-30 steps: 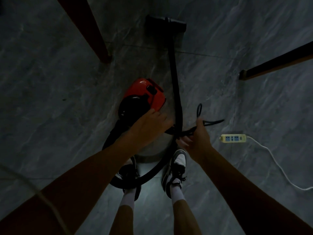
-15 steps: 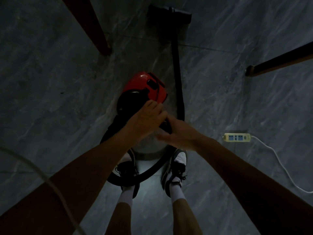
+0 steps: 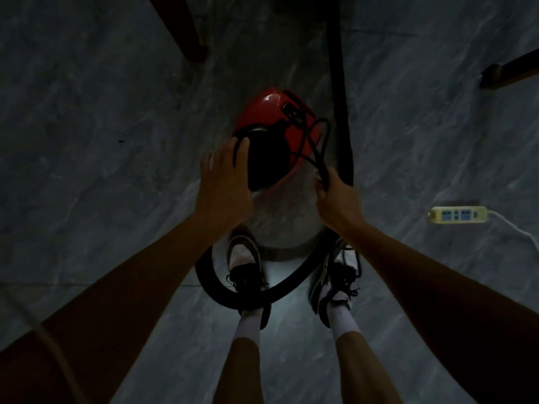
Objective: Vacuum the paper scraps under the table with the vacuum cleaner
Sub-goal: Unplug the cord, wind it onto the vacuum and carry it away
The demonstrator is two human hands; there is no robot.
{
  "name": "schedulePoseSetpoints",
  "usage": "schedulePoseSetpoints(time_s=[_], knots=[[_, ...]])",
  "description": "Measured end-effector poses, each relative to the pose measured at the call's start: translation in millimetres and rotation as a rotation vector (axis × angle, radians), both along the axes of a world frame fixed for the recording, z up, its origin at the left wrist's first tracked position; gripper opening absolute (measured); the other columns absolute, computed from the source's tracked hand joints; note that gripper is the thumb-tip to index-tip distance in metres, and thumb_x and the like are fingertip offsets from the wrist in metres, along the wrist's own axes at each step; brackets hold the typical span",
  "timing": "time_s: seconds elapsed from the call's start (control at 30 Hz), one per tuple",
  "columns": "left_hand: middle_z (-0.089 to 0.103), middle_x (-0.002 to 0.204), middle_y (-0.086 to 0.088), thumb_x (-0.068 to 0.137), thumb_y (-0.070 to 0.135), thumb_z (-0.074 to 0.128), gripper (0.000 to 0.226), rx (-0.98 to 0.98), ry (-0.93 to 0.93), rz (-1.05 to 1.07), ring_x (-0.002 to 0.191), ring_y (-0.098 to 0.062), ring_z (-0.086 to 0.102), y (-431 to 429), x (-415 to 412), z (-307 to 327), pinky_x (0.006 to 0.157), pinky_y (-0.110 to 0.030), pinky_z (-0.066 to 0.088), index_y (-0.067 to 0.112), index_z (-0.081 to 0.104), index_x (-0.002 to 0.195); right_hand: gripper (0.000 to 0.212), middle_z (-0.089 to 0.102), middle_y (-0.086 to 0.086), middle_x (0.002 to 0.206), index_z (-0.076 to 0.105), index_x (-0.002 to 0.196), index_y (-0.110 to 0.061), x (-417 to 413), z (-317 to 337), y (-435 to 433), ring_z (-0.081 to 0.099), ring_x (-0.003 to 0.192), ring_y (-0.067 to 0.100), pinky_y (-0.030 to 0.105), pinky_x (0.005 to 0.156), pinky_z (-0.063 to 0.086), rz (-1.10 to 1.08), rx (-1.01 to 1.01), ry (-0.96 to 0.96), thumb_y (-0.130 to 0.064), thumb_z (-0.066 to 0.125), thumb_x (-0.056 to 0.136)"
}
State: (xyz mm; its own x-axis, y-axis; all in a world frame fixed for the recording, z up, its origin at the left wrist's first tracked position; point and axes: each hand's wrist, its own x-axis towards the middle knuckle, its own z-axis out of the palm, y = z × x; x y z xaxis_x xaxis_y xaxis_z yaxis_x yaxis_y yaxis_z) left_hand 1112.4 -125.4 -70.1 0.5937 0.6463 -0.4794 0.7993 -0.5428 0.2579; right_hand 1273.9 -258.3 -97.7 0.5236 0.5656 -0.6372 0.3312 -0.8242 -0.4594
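Note:
A canister vacuum cleaner [image 3: 271, 115] with a red top and pale drum stands on the dark floor in front of my feet. Its black hose [image 3: 233, 293] loops around my shoes, and the black wand [image 3: 338, 83] runs away towards the top edge. My left hand [image 3: 224, 185] rests spread on the black part of the top. My right hand [image 3: 338, 199] is closed on the thin black power cord [image 3: 320, 153], which loops over the red top. No paper scraps show in this dim view.
A yellow power strip [image 3: 456, 214] with a white cable lies on the floor at the right. Dark wooden table legs stand at the top left [image 3: 186, 33] and at the right edge [image 3: 507, 71]. The floor is grey marble tile.
My right hand swung in to the vacuum's top with the cord, then drew back right, the cord now draped over the red top. My left hand slid to the black part. The view shifted closer.

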Motion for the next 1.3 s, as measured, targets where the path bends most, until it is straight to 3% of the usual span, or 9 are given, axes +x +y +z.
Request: schedulePoseSetpoints(time_s=[0.23, 0.33, 0.6, 0.7, 0.83, 0.97, 1.07, 1.17, 1.3], knots=[[0.026, 0.152, -0.016, 0.094, 0.025, 0.046, 0.065, -0.077, 0.003, 0.110, 0.139, -0.032, 0.029, -2.2, -9.3, -27.5, 0.113, -0.048, 0.020, 0.008, 0.016, 0.149, 0.033, 0.055, 0.001, 0.079, 0.041, 0.133, -0.021, -9.4, -18.8, -30.4, 0.048, 0.057, 0.007, 0.024, 0.048, 0.033, 0.205, -0.143, -0.070, -0.032, 0.037, 0.102], [0.030, 0.151, -0.017, 0.096, 0.030, 0.043, 0.063, -0.127, -0.030, 0.099, 0.137, -0.032, 0.033, -1.0, -2.8, -38.1, 0.113, -0.049, 0.027, 0.007, 0.018, 0.149, 0.036, 0.055, 0.003, 0.083, 0.042, 0.132, -0.019, -11.2, -17.0, -19.3, 0.050, 0.059, 0.014, 0.028, 0.053, 0.039, 0.275, -0.079, -0.163, -0.037, 0.037, 0.101], [0.036, 0.146, -0.017, 0.091, 0.048, 0.049, 0.074, -0.159, -0.064, 0.072, 0.131, -0.032, 0.038, 3.1, 8.6, -48.9, 0.110, -0.043, 0.030, 0.006, 0.024, 0.146, 0.039, 0.054, 0.002, 0.076, 0.035, 0.136, -0.028, 1.2, -15.5, -5.7, 0.050, 0.056, 0.015, 0.031, 0.054, 0.046, 0.568, -0.066, -0.172, -0.042, 0.032, 0.100], [0.031, 0.149, -0.016, 0.083, 0.052, 0.060, 0.084, -0.108, -0.092, 0.067, 0.135, -0.032, 0.034, 4.4, 18.5, -45.3, 0.112, -0.043, 0.030, 0.007, 0.025, 0.145, 0.042, 0.045, -0.005, 0.065, 0.034, 0.141, -0.032, 4.6, -22.5, 6.4, 0.044, 0.051, 0.011, 0.025, 0.046, 0.031, 0.672, -0.162, -0.185, -0.041, 0.031, 0.101], [0.003, 0.161, -0.012, 0.085, 0.028, 0.062, 0.086, 0.160, -0.184, -0.422, 0.148, -0.033, 0.007, 7.8, 41.0, -46.4, 0.117, -0.051, 0.012, 0.023, 0.009, 0.152, 0.040, 0.044, -0.003, 0.065, 0.038, 0.140, -0.031, 2.7, -23.0, 21.4, 0.037, 0.048, 0.011, 0.024, 0.044, 0.023, 0.695, -0.251, -0.221, -0.039, 0.029, 0.102], [0.028, 0.156, -0.008, 0.093, 0.035, 0.049, 0.054, 0.308, -0.032, -0.799, 0.147, -0.029, 0.014, 16.2, 38.4, -63.4, 0.117, -0.051, 0.014, 0.017, 0.038, 0.143, 0.035, 0.063, 0.008, 0.092, 0.047, 0.131, -0.024, 1.6, -18.9, 33.4, 0.048, 0.063, 0.022, 0.030, 0.058, 0.035, 0.721, -0.241, -0.318, -0.036, 0.033, 0.101], [0.049, 0.143, -0.007, 0.091, 0.047, 0.048, 0.050, 0.370, -0.010, -0.792, 0.143, -0.029, 0.028, 23.4, 34.4, -63.2, 0.116, -0.049, 0.020, 0.015, 0.056, 0.129, 0.035, 0.066, 0.007, 0.092, 0.047, 0.122, -0.017, -8.6, -24.3, 46.2, 0.055, 0.068, 0.025, 0.032, 0.061, 0.037, 0.731, -0.191, -0.355, -0.042, 0.040, 0.099], [0.028, 0.155, -0.015, 0.095, 0.040, 0.044, 0.058, 0.133, -0.108, -0.546, 0.146, -0.034, 0.016, 20.0, 24.8, -62.9, 0.116, -0.054, 0.013, 0.011, 0.034, 0.145, 0.048, 0.066, 0.011, 0.094, 0.036, 0.135, -0.016, -17.0, -29.5, 49.1, 0.063, 0.074, 0.031, 0.035, 0.063, 0.044, 0.696, -0.033, -0.331, -0.046, 0.039, 0.098], [0.020, 0.158, -0.014, 0.099, 0.043, 0.033, 0.062, -0.042, -0.126, -0.150, 0.148, -0.030, 0.011, 19.3, 5.0, -67.8, 0.120, -0.047, 0.011, 0.017, 0.014, 0.151, 0.056, 0.061, 0.014, 0.107, 0.019, 0.151, -0.021, -11.8, -32.6, 43.5, 0.061, 0.084, 0.034, 0.033, 0.063, 0.033, 0.746, -0.037, -0.380, -0.041, 0.032, 0.101]])
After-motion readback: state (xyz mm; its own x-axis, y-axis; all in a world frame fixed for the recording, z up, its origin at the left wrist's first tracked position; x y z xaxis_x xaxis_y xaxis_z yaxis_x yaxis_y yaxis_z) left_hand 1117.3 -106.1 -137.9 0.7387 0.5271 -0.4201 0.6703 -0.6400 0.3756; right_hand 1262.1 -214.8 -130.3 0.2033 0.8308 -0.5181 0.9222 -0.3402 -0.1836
